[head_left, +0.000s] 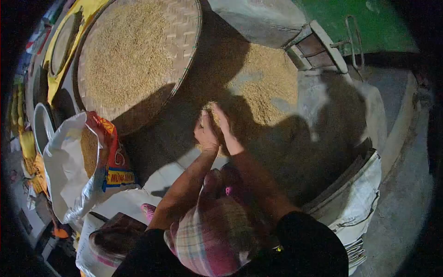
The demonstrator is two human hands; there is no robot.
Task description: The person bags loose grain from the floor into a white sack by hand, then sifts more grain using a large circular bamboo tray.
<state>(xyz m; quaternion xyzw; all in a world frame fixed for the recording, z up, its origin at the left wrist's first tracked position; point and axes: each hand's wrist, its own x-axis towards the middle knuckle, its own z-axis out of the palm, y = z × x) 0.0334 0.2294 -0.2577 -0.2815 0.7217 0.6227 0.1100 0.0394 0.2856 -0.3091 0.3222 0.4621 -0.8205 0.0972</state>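
Observation:
My left hand (206, 133) and my right hand (225, 125) are cupped together in front of me, low over the floor. Between the palms lies a small heap of unhusked rice (211, 106), partly hidden by the fingers. Just beyond my right hand, more of the same grain (267, 94) is spread over the grey surface, part of it in shadow. To the upper left stands a large round woven bamboo tray (186, 32) bearing a thick layer of grain.
An open white and red sack (69, 171) with grain inside stands at the left. A framed hatch (318, 48) with a metal handle is at the upper right. Flattened white sacks (357, 203) are stacked at the lower right. A yellow sheet (55, 90) lies behind the tray.

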